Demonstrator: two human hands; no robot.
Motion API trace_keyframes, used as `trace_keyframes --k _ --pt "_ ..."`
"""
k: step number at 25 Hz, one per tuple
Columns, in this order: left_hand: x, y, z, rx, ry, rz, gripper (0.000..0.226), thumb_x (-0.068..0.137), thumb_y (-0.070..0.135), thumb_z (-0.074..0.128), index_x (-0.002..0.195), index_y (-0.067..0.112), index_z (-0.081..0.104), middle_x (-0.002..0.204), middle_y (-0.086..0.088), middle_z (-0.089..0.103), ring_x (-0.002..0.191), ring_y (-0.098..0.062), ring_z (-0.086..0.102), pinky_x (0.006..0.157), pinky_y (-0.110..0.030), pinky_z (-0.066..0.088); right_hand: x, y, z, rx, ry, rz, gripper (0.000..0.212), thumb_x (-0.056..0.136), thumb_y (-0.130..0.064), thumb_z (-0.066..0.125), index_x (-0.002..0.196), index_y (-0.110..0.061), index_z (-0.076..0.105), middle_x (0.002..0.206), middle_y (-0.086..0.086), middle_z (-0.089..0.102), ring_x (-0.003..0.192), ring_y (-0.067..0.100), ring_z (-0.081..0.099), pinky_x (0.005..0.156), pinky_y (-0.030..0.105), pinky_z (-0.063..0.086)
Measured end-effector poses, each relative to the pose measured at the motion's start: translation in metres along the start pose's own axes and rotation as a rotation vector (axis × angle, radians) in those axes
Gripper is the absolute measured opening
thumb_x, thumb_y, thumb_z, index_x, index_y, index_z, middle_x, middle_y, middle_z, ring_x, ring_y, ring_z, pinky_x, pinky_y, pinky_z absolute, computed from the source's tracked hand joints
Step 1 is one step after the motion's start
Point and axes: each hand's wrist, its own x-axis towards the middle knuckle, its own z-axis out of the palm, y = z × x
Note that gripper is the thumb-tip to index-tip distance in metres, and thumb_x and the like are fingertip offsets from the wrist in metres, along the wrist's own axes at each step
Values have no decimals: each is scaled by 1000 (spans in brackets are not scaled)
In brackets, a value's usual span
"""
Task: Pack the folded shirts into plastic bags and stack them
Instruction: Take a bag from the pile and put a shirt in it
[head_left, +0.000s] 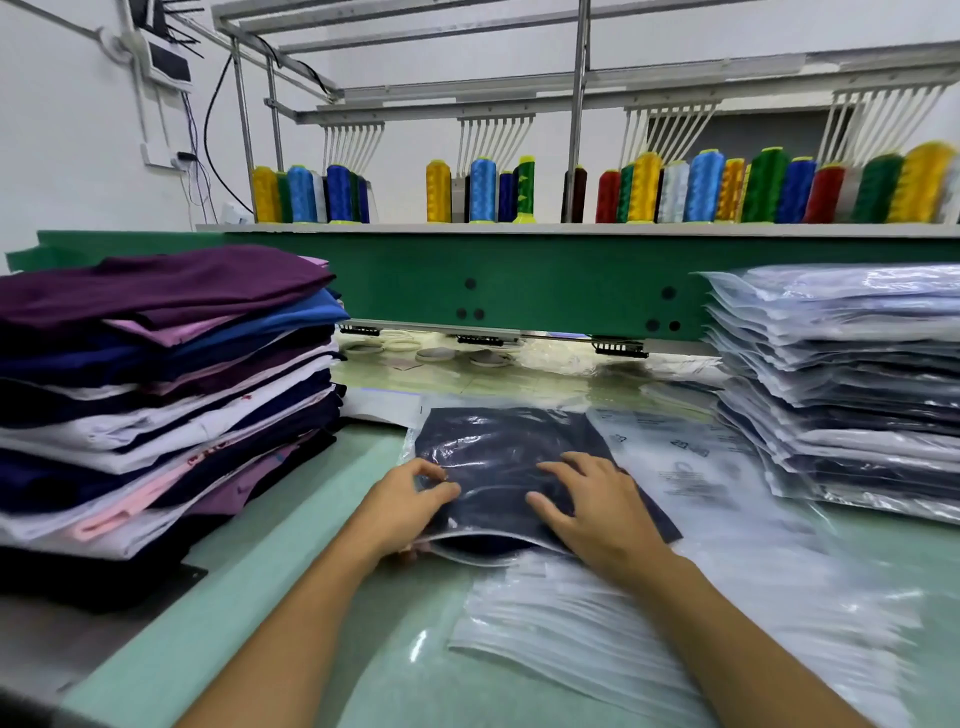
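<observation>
The left grip (410, 501) has its fingers curled over the left edge of a clear plastic bag (470, 556), near the bag's open mouth, and pinches the film there. The right grip (592, 506) lies flat on top of the same bag with its fingers spread wide, holding nothing, pressing down on the cloth inside. Between the two grips and reaching away from them is the navy shirt (498, 441), folded and nearly all inside the bag; a dark strip of it shows in the mouth, which gapes toward the person just under both wrists.

The bag rests on a loose pile of empty bags (571, 623) that spreads out below and to the outer side of the right grip, all on the pale green table (322, 597). Well off to the outer side of the left grip stands a tall stack of folded shirts (166, 395) in purple, blue, white, navy and pink. Beyond the right grip, on its outer side, is a stack of packed bags (852, 395). Past both grips runs a green machine beam (519, 280), and above it a row of coloured thread cones (644, 187).
</observation>
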Motion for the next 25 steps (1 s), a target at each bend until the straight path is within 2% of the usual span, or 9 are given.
trace_keyframes --k 3,6,9,12,15,18,22,25 --pt "-4 8 0 -346 -108 -15 12 93 29 66 102 24 73 76 -4 64 41 -14 41 40 -19 28 -6 -20 4 129 -129 -89 62 90 -72 37 142 -40 49 141 -17 48 131 11 41 108 36 35" --pt "-4 13 -2 -522 -208 4 20 93 14 62 108 20 73 63 -1 51 42 -10 28 39 -15 20 -5 -27 9 23 -193 -46 54 95 -63 39 143 -39 47 142 -11 48 135 18 40 110 39 32" --pt "-4 15 -1 -695 -276 31 27 91 8 60 115 16 70 54 2 32 41 -9 20 36 -17 19 -6 -28 8 -41 -187 -9 54 96 -60 40 144 -38 46 144 -9 47 135 22 41 111 42 33" --pt "-2 17 1 -845 -285 56 29 87 10 68 115 14 67 55 3 31 41 -6 24 35 -17 23 -8 -38 3 25 -19 -119 44 96 -44 53 138 -35 51 136 -15 52 126 16 48 104 39 40" --pt "-1 17 5 -904 -279 75 41 77 16 77 116 14 66 56 3 34 41 -5 27 35 -16 24 -11 -57 -4 264 188 -260 23 89 -26 58 112 -27 60 108 -17 62 101 9 58 87 35 49" --pt "0 16 9 -933 -289 74 47 76 17 78 121 12 64 55 4 36 40 -5 27 35 -15 24 -14 -74 -6 315 235 -293 8 93 -32 56 100 -28 57 88 -14 62 83 8 56 73 34 49" --pt "-1 16 14 -948 -327 58 48 77 16 77 122 10 62 55 3 38 39 -4 28 35 -15 24 -15 -78 -5 251 295 -280 17 98 -40 60 96 -24 63 81 -9 66 78 11 58 67 37 50" --pt "-2 16 14 -962 -341 60 48 77 15 77 122 9 61 55 2 38 39 -4 27 36 -15 22 -18 -80 -7 205 445 -308 11 94 -35 69 98 -25 69 76 -12 64 67 11 58 53 35 50"
